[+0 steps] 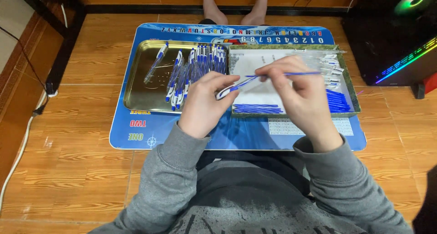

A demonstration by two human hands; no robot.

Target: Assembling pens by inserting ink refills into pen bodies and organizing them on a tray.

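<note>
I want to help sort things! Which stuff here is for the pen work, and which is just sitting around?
For the pen work:
left hand with a pen barrel
right hand with a blue refill
gold tray of finished pens
box with loose refills

Just lying about:
blue alphabet mat
computer case with coloured lights
white cable

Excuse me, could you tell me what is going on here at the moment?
A person in a grey sweatshirt sits on the floor over a blue mat. The left hand holds a white-and-blue pen barrel, and the right hand holds a thin blue refill lined up with it. Finished pens lie in a gold tray; loose refills and clear parts sit in a box.
</note>
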